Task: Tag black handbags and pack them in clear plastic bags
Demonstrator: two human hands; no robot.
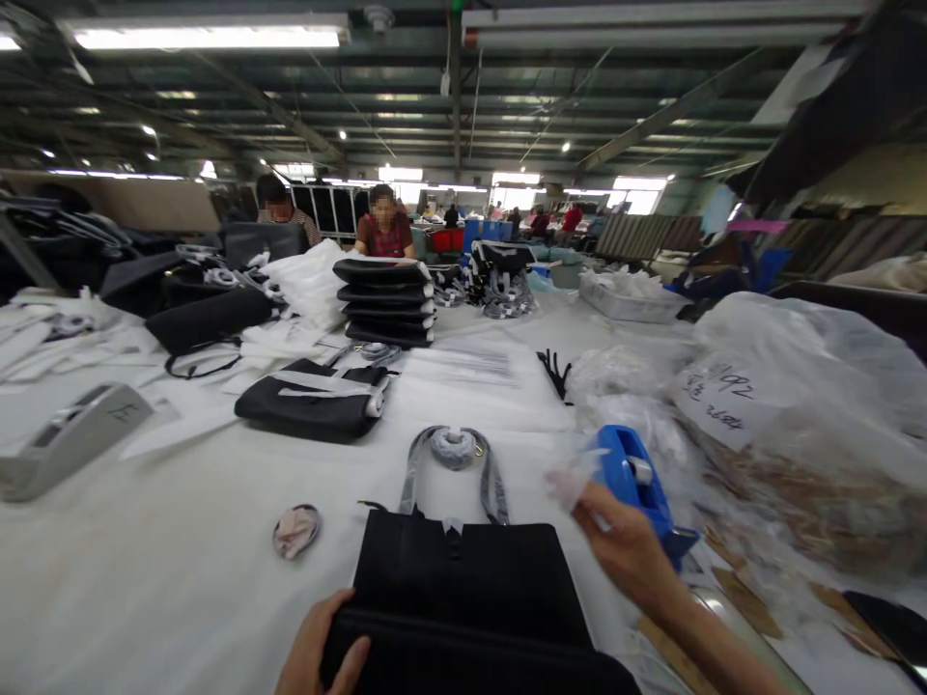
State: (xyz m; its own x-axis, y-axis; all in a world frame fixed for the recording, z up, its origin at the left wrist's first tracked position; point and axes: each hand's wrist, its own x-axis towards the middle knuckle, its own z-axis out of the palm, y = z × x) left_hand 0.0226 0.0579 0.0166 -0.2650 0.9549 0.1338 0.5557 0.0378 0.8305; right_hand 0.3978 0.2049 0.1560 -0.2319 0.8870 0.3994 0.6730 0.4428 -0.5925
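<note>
A black handbag [463, 569] lies in front of me, its wrapped handles [496, 487] pointing away and a coiled, wrapped strap [454, 449] between them. My left hand [323, 645] grips the bag's near left edge, thumb on top. Off to the right, my right hand [615, 536] pinches a thin, see-through piece of plastic film [572, 473], slightly blurred. Just beyond that hand stands a blue tape dispenser [637, 478]. Left of the bag, a small round dish [296, 531] holds something pale pink.
Another black bag [311, 401] lies folded farther back, near a stack of black bags [385, 299]. A large clear plastic sack [811, 425] bulges at right. On the left sits a grey dispenser [72, 434]. Two people [383, 227] work across the table.
</note>
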